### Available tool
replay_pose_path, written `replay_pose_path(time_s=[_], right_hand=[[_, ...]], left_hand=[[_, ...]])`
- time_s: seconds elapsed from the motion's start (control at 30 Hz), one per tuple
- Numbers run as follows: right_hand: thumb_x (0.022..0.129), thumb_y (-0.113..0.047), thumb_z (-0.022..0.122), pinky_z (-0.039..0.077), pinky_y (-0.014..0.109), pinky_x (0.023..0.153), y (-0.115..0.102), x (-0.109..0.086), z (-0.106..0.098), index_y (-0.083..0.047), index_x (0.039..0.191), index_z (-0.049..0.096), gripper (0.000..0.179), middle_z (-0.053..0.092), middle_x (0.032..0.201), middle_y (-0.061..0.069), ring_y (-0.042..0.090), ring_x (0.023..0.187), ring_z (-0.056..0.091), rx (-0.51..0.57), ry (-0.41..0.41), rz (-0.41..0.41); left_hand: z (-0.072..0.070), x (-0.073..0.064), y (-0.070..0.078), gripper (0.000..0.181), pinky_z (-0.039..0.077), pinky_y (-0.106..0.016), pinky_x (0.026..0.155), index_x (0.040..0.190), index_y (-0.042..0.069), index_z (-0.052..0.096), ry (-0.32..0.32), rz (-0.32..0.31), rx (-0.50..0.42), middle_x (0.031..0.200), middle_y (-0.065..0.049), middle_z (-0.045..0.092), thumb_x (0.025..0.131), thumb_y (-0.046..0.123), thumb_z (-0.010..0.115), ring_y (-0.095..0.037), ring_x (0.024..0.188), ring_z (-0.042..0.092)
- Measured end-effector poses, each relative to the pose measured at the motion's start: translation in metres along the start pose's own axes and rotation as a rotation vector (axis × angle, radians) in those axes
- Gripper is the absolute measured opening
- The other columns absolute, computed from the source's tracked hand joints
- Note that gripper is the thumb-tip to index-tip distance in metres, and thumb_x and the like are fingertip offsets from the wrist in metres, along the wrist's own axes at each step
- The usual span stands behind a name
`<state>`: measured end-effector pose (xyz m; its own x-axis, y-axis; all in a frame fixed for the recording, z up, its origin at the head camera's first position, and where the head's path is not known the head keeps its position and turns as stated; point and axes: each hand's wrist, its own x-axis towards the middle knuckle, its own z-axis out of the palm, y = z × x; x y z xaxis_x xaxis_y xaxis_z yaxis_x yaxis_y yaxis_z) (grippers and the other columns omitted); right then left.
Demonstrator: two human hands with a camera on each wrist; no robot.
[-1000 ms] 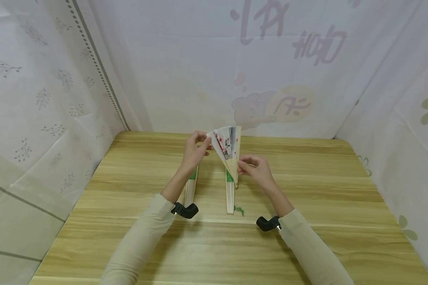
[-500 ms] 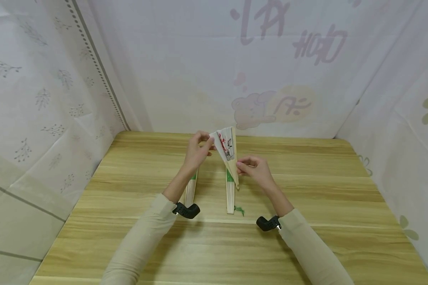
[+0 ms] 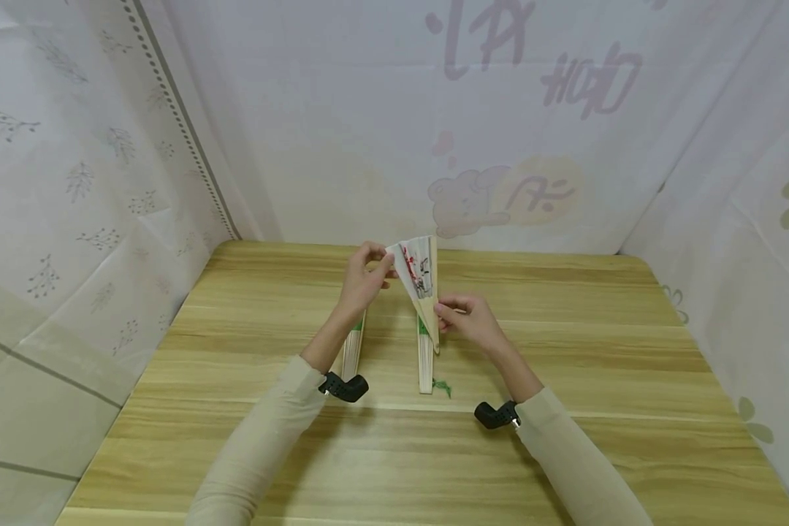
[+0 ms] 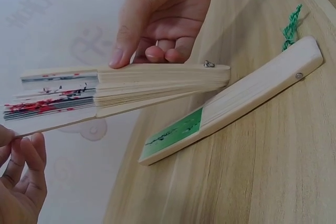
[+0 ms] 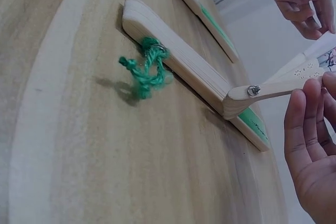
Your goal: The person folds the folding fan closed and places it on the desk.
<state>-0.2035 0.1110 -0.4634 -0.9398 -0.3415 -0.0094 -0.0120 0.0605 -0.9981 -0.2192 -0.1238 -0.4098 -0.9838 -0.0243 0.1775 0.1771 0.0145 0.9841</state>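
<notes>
A white folding fan [image 3: 417, 267] with red and black blossom print and pale wooden ribs is held partly spread above the table. My left hand [image 3: 364, 281] pinches its left outer edge near the top, thumb in front. Lower down, my right hand [image 3: 470, 318] pinches the right guard rib between thumb and fingers; the metal pivot [image 5: 253, 91] shows in the right wrist view. Behind the fan's lower end lies a folded green fan [image 3: 425, 361] with a green tassel [image 5: 149, 69]. A second folded green fan [image 3: 351, 351] lies partly hidden beneath my left forearm.
The wooden table [image 3: 565, 351] has rounded back corners. White printed cloth [image 3: 342, 146] hangs behind it and at both sides. A black wrist camera [image 3: 345, 387] sits on the left wrist, another camera [image 3: 496, 415] on the right.
The white fan's spread has narrowed: its right guard moved a little left, mostly in the first half second. My left hand shifted slightly right. Both green fans stay put.
</notes>
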Motion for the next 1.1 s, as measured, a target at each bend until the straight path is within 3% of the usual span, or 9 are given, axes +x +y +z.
replay_pose_path(time_s=[0.23,0.43,0.67,0.9,1.1], right_hand=[[0.1,-0.002,0.065,0.06,0.037,0.074,-0.001,-0.005,0.001,0.014,0.113,0.067,0.021,0.068,0.093,0.017,0.026,0.079,0.066,-0.029,0.009,-0.014],[0.1,-0.009,0.068,0.058,0.049,0.08,-0.001,-0.007,0.001,0.009,0.111,0.07,0.021,0.068,0.093,0.017,0.033,0.084,0.066,-0.063,0.01,-0.017],[0.098,-0.009,0.07,0.056,0.055,0.082,-0.003,-0.008,0.001,0.006,0.11,0.072,0.019,0.069,0.094,0.016,0.035,0.085,0.066,-0.064,0.016,-0.03],[0.099,-0.008,0.069,0.057,0.053,0.083,-0.007,-0.008,0.005,0.009,0.112,0.07,0.021,0.069,0.098,0.018,0.029,0.083,0.067,-0.065,0.012,-0.027],[0.1,-0.008,0.068,0.058,0.051,0.082,-0.006,-0.008,0.007,0.01,0.114,0.069,0.023,0.068,0.097,0.019,0.03,0.083,0.067,-0.059,0.034,-0.005]], left_hand=[[0.003,0.004,-0.007,0.011,0.053,-0.023,0.056,0.108,-0.003,0.058,0.019,-0.005,0.01,0.104,-0.02,0.062,0.102,0.005,0.062,-0.017,0.07,0.068],[0.004,0.004,-0.006,0.011,0.054,-0.027,0.059,0.108,-0.003,0.059,0.024,0.008,0.062,0.1,-0.014,0.062,0.102,0.006,0.061,-0.02,0.073,0.069],[0.007,0.005,-0.006,0.009,0.053,-0.026,0.056,0.105,-0.002,0.06,0.04,0.013,0.046,0.097,-0.013,0.061,0.101,0.006,0.063,-0.019,0.071,0.069],[0.013,0.005,-0.004,0.006,0.054,-0.026,0.056,0.106,0.0,0.062,0.031,0.026,0.018,0.098,-0.014,0.063,0.102,0.004,0.061,-0.047,0.085,0.069],[0.015,0.003,-0.004,0.017,0.06,-0.038,0.064,0.115,-0.002,0.063,-0.017,-0.043,-0.016,0.103,-0.017,0.067,0.106,0.012,0.058,-0.049,0.093,0.067]])
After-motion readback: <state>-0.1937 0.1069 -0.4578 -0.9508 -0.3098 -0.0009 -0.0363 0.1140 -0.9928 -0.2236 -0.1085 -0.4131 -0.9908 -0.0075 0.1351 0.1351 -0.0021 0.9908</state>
